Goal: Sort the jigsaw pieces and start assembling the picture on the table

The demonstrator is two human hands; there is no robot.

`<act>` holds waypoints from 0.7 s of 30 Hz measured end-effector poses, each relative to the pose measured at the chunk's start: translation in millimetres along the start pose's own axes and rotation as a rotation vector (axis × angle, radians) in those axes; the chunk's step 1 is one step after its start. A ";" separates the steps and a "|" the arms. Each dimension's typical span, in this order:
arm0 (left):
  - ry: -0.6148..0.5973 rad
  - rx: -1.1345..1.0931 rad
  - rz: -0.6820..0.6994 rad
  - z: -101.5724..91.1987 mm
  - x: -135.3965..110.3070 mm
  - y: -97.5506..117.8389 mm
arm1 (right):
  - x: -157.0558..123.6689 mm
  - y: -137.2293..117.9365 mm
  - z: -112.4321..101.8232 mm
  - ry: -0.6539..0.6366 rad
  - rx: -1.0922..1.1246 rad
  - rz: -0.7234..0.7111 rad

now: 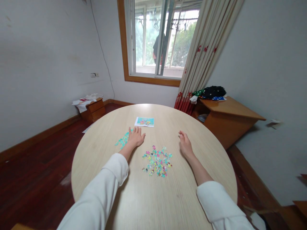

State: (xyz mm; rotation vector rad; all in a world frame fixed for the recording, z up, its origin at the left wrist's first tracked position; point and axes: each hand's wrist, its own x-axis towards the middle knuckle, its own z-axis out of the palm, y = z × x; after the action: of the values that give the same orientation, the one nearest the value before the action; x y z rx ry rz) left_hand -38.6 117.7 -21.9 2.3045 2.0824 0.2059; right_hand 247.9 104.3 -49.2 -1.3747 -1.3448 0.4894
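Teal puzzle pieces touch left hand, flat, fingers spread; right hand loosely open, empty, edge-down on round, pale wood-grain tabletop.

Part of the teal puzzle pieces is being covered by the left hand on the surface. The white sleeves are being cut off by the lower edge. Prints on the loose pieces and the picture sheet are being rendered too small to read. A person beyond the window is being masked by its frame.
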 end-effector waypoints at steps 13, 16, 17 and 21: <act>-0.009 0.034 0.015 -5.6 -30.9 -55.6 | -0.7 0.4 -0.3 0.005 0.004 0.016; -0.015 0.062 0.028 -8.3 -37.2 -66.0 | -0.7 1.2 0.1 -0.002 0.013 0.014; -0.028 0.075 0.030 -9.3 -39.2 -68.9 | -0.6 1.7 0.3 0.001 0.020 0.016; -0.060 0.128 0.039 -15.3 -46.2 -77.8 | -0.2 3.5 1.2 0.019 0.052 0.022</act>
State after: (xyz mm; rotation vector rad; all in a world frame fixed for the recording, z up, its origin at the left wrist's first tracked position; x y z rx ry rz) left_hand -121.8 79.0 -18.9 2.3916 2.0809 0.0043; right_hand 248.4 105.4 -52.6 -1.3495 -1.2943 0.5211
